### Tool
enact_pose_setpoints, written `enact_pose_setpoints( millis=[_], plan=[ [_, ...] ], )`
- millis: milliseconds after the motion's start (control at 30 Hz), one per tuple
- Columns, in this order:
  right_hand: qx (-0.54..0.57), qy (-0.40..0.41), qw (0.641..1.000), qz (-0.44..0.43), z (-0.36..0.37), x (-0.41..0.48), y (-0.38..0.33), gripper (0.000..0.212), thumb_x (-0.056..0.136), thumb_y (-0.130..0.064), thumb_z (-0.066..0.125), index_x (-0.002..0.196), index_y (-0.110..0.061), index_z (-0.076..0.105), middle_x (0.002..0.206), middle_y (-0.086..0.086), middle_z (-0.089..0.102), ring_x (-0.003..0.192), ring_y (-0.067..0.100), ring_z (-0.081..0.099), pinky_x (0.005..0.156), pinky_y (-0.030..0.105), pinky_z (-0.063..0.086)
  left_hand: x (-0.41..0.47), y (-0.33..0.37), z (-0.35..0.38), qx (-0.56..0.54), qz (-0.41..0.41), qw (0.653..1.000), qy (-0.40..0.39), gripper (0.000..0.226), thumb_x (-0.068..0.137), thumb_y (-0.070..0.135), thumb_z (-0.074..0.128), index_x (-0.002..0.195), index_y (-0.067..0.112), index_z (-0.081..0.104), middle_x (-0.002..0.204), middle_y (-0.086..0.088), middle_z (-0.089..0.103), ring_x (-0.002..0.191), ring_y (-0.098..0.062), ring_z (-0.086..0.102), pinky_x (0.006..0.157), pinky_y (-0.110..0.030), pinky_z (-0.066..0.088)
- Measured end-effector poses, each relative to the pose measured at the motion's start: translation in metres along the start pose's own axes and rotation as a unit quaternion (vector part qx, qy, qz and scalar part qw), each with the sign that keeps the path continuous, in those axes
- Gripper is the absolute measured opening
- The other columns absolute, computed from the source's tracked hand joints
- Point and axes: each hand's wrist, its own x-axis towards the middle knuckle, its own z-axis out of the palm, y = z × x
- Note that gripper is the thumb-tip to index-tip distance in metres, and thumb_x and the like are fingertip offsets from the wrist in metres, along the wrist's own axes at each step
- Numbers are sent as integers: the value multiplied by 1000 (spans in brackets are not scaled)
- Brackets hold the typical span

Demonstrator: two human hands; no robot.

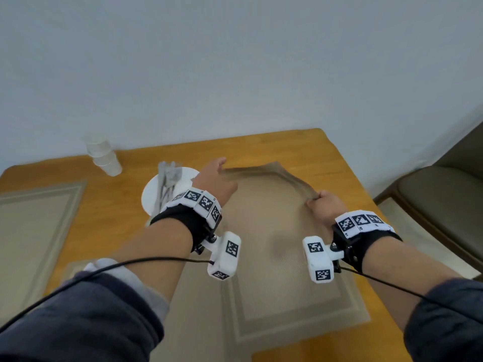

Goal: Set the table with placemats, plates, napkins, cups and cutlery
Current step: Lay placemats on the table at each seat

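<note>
Placemat (274,257) first: the beige one with a paler border lies in front of me on the wooden tabletop (261,150), its long axis running away from me toward the wall, near edge flat and far edge lifted and rippled. I see my left hand (217,182) reaching over the far left corner, fingers partly spread and curled onto the raised edge; motion blur keeps me from telling how firmly it grips. My right hand (324,206) is closed in a fist, pinching the far right edge, which bunches up where the fingers clamp it. Between my two hands the fabric arches up off the tabletop.

A second placemat (34,218) lies flat at the left side, well apart from the first, running out of view at the left edge. Just beyond my left wrist sits a white plate (154,190) with grey cutlery (166,184) lying across it, handles pointing roughly toward me. Near the wall at the far left, clear plastic cups (103,158) stand stacked and leaning. Both my wrists carry black straps with white marker blocks, and a brown chair (444,194) shows at the right.
</note>
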Motion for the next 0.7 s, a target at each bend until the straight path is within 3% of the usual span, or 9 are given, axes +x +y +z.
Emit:
enact_pose_setpoints(
  millis=[100, 133, 233, 300, 367, 467, 533, 600, 700],
  plan=[
    [24, 4, 1000, 9, 27, -15, -25, 9, 95, -20, 49, 99, -12, 51, 100, 12, 59, 86, 29, 54, 73, 33, 39, -19, -34, -34, 76, -58, 995, -14, 64, 79, 30, 64, 139, 28, 43, 132, -2, 55, 94, -15, 61, 73, -23, 44],
    [24, 5, 1000, 9, 36, -21, -33, 13, 96, -19, 49, 104, -10, 53, 104, 14, 61, 90, 31, 57, 74, 32, 39, -28, -47, -43, 97, -68, 993, -30, 63, 80, 31, 64, 139, 27, 43, 135, -2, 53, 95, -15, 61, 72, -24, 44],
    [28, -22, 999, -28, 60, -46, -56, 35, 96, -14, 47, 131, -10, 53, 116, 11, 67, 104, 32, 63, 82, 33, 50, -56, -82, -66, 153, -83, 983, -65, 60, 85, 32, 62, 141, 25, 42, 143, -3, 48, 118, -20, 55, 92, -30, 48],
    [-34, -15, 998, -60, 77, -69, -72, 53, 96, -11, 49, 148, -13, 35, 137, 14, 56, 120, 33, 56, 97, 34, 45, -74, -110, -83, 169, -106, 976, -82, 56, 87, 32, 61, 140, 26, 44, 136, -4, 54, 110, -21, 60, 83, -28, 49],
    [-80, -4, 995, -64, 100, -98, -85, 60, 95, -14, 52, 151, -16, 29, 147, 14, 46, 122, 32, 54, 94, 34, 45, -92, -139, -98, 194, -123, 967, -110, 54, 89, 33, 58, 141, 27, 44, 136, -3, 54, 107, -19, 60, 77, -25, 46],
    [-174, -68, 978, -92, 147, -147, -99, 55, 96, -19, 51, 148, -23, 35, 140, 11, 53, 94, 22, 57, 78, 30, 49, -115, -186, -116, 245, -134, 948, -155, 55, 94, 34, 53, 145, 24, 38, 142, -3, 49, 122, -21, 53, 93, -27, 44],
    [-230, -113, 959, -120, 182, -177, -104, 55, 97, -23, 49, 149, -26, 34, 144, 8, 50, 107, 22, 60, 93, 31, 50, -129, -218, -127, 259, -140, 938, -184, 59, 95, 36, 51, 149, 22, 31, 151, -3, 39, 133, -22, 44, 104, -29, 38],
    [-281, -157, 934, -153, 217, -203, -104, 55, 98, -28, 47, 151, -25, 31, 152, 6, 40, 131, 25, 49, 108, 35, 41, -143, -247, -136, 276, -139, 928, -207, 63, 95, 38, 51, 150, 19, 28, 154, -4, 32, 137, -22, 38, 107, -30, 34],
    [-380, -177, 886, -195, 256, -229, -96, 59, 98, -41, 46, 151, -22, 29, 158, 5, 28, 142, 27, 32, 115, 42, 31, -163, -279, -141, 299, -125, 915, -238, 63, 94, 39, 53, 147, 14, 31, 154, -11, 29, 137, -28, 37, 108, -35, 35]
  ],
)
